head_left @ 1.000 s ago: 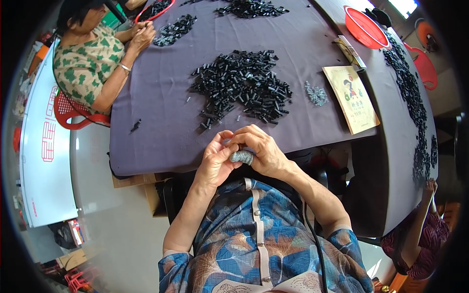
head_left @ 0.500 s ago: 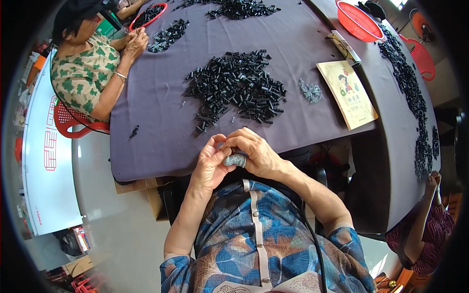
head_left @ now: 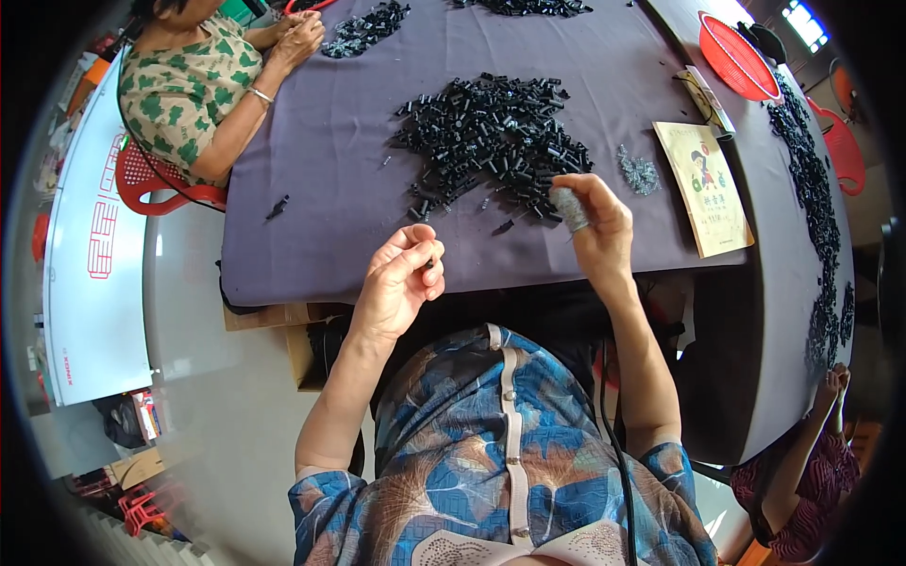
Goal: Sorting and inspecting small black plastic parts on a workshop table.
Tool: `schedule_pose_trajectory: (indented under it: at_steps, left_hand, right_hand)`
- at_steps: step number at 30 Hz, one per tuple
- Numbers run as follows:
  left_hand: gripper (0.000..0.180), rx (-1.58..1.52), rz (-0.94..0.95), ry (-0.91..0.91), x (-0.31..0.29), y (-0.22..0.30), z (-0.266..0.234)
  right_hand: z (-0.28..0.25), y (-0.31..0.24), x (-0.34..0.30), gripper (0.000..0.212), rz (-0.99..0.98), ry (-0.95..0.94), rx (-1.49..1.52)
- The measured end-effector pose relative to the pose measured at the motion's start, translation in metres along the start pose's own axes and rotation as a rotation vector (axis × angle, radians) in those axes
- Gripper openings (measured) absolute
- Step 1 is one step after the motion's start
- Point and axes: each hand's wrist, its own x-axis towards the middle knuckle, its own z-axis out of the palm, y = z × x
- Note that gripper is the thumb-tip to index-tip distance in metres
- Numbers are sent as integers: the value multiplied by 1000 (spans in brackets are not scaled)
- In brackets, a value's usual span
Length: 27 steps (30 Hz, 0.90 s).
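My left hand [head_left: 401, 281] is over the table's near edge, its thumb and fingers closed on a small black cylindrical piece [head_left: 429, 265], mostly hidden by the fingers. My right hand [head_left: 604, 226] is at the near right side of a heap of small black cylindrical pieces [head_left: 495, 137]. A grey wrap [head_left: 569, 208] covers its thumb. The index finger bends down to the thumb tip in a pinch; whatever is between them cannot be made out. To the right of the heap lies a small cluster of clear or silvery bits [head_left: 639, 171].
A booklet [head_left: 703, 193] lies on the dark tablecloth [head_left: 311, 226] at the right. Beyond it are a red basket [head_left: 738, 58] and a long strip of black pieces [head_left: 812, 217]. A person [head_left: 193, 104] sits at the left; another person's arm [head_left: 802, 462] shows lower right.
My hands, together before, have parted. The right one has moved forward and right to the heap; the left keeps a small black piece. The whole view has shifted a little.
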Motion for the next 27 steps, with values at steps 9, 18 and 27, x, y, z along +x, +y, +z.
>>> schedule_pose_trajectory:
  at_steps: [9,18,27]
  left_hand:
    - [15,310,-17,80,-49,24,-16]
    - [13,805,60,537,-147,76,-118]
    - [19,1019,-153,1003,-171,22,-251]
  right_hand:
    - [-8,-3,3,36,-93,-49,-371]
    - [8,-8,-2,25,-280,-131,-448]
    - [14,-5,-6,26,-261,-31,-456]
